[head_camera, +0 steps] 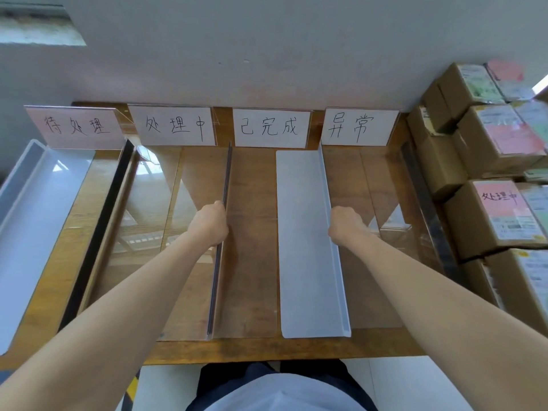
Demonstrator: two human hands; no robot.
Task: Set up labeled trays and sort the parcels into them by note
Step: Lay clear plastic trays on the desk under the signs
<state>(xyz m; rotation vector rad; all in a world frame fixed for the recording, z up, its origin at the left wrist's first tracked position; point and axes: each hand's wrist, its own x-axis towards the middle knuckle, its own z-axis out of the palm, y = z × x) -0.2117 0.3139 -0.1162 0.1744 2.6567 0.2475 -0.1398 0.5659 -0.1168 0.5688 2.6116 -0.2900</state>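
Several clear and frosted trays lie side by side on a wooden table [267, 348]. My left hand [209, 222] grips the left wall of the middle clear tray [249, 232]. My right hand [345, 225] grips the right wall of the same tray, where a frosted white panel [305, 232] lies. Handwritten label cards stand behind the trays: a pink one [77, 127] at far left, then white ones [176, 126] [271, 127] [357, 127]. Cardboard parcels [498, 215] with pink and white notes are stacked at the right.
A frosted tray [32, 209] overhangs the table's left end. Another clear tray [139, 221] lies between it and the middle one. A further clear tray [385, 232] sits at right, up against the parcel stack. A grey wall stands right behind the label cards.
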